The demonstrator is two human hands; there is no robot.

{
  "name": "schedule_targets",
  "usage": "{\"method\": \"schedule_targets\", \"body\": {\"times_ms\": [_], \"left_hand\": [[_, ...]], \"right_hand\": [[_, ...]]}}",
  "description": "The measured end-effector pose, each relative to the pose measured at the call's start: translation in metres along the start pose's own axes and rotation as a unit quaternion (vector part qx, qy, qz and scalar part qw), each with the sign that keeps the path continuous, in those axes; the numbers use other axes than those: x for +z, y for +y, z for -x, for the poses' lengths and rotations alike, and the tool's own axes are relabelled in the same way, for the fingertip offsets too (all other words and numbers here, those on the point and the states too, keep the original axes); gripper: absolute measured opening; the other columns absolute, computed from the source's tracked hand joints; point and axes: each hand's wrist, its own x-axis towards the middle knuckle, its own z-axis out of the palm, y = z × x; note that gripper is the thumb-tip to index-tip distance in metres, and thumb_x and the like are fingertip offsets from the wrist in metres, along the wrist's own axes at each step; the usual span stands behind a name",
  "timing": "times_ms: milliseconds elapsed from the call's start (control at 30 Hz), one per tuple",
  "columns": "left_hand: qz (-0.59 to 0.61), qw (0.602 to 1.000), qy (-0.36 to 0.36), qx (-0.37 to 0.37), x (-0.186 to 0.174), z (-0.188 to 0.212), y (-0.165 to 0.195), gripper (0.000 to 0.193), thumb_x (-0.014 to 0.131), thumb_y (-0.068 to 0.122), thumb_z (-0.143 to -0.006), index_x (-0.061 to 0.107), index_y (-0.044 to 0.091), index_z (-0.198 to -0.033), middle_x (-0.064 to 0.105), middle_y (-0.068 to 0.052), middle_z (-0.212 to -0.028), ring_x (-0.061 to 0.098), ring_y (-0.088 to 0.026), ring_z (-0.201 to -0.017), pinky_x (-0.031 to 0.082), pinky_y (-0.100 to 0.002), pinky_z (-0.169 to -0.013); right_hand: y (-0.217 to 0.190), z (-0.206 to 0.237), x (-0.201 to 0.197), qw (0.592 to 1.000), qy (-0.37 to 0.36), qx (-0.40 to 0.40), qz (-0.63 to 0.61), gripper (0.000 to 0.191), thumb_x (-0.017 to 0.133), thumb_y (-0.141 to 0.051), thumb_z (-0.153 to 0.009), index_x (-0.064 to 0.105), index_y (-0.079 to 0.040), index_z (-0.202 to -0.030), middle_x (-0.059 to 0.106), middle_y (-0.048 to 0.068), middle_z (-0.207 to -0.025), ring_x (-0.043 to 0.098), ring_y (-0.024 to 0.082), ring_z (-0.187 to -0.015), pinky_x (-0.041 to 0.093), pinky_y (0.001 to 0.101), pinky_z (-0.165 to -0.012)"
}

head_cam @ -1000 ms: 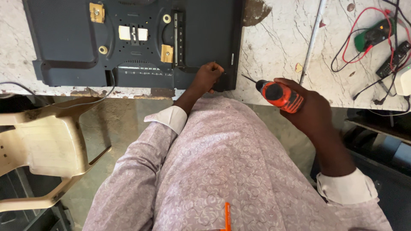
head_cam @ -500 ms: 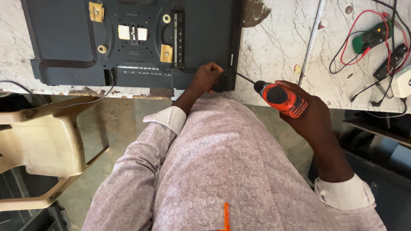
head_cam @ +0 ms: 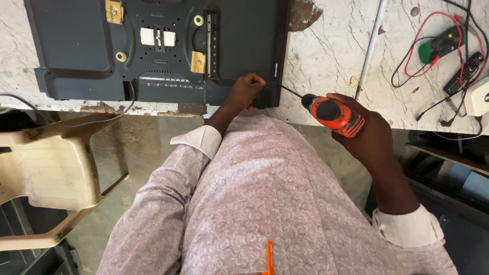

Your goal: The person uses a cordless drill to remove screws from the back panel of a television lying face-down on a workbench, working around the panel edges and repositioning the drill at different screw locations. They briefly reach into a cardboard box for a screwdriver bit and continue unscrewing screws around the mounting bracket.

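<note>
Looking straight down, a flat-screen television [head_cam: 168, 48] lies face-down on the marbled white desk [head_cam: 326, 56], its dark back panel up, filling the frame from 9 o'clock round to 12.

The left hand [head_cam: 246, 90] sits on the panel's lower right corner, just above the desk's near edge. Its fingers are curled in tight and pinched together at the panel surface; whether something small sits between the fingertips, I cannot tell.

Over at 3 o'clock of that hand, the right hand [head_cam: 369, 135] is wrapped firmly round an orange and black electric screwdriver [head_cam: 333, 114]. The tool lies tilted, and its thin dark bit [head_cam: 291, 91] points toward 10 o'clock, the tip arriving right at the panel's edge, just beside the left hand's fingertips. The tool's body hangs out past the desk's near edge.

On the panel itself: brass-coloured mounting bosses, two pale stickers and a vertical slotted bracket [head_cam: 212, 46] near the middle.

Up at 1 o'clock a pale metal rod [head_cam: 371, 48] lies across the desk. At 2 o'clock, well apart from the hands, a green multimeter [head_cam: 442, 45] rests with red and black leads looping around it, and a black remote control [head_cam: 463, 71] lies just beside it.

Down at 8 o'clock a beige plastic chair [head_cam: 48, 178] stands on the floor. A patterned lilac shirt fills the foreground.
</note>
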Motion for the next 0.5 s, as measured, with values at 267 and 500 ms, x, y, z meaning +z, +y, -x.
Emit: {"method": "schedule_targets", "body": {"times_ms": [267, 500], "left_hand": [[-0.005, 1.0, 0.003, 0.006, -0.0002, -0.0015, -0.0017, 0.02, 0.058, 0.021, -0.094, 0.066, 0.008, -0.107, 0.055, 0.001, -0.071, 0.053, -0.008, -0.055, 0.049, -0.028, -0.039], [-0.008, 1.0, 0.006, 0.002, 0.0008, -0.0019, -0.0008, 0.02, 0.058, 0.021, -0.094, 0.066, 0.009, -0.107, 0.055, 0.001, -0.071, 0.053, -0.007, -0.055, 0.049, -0.029, -0.04]], "right_hand": [[0.0011, 0.0007, 0.0008, 1.0, 0.003, -0.004, 0.017, 0.07, 0.079, -0.011, -0.073, 0.064, -0.029, -0.139, 0.075, 0.01, -0.099, 0.072, 0.033, -0.09, 0.055, 0.0394, -0.074], [0.0, -0.0011, -0.0013, 1.0, 0.003, 0.009, 0.003, 0.068, 0.079, -0.01, -0.074, 0.064, -0.03, -0.138, 0.075, 0.009, -0.101, 0.073, 0.031, -0.091, 0.055, 0.0386, -0.075]]}}
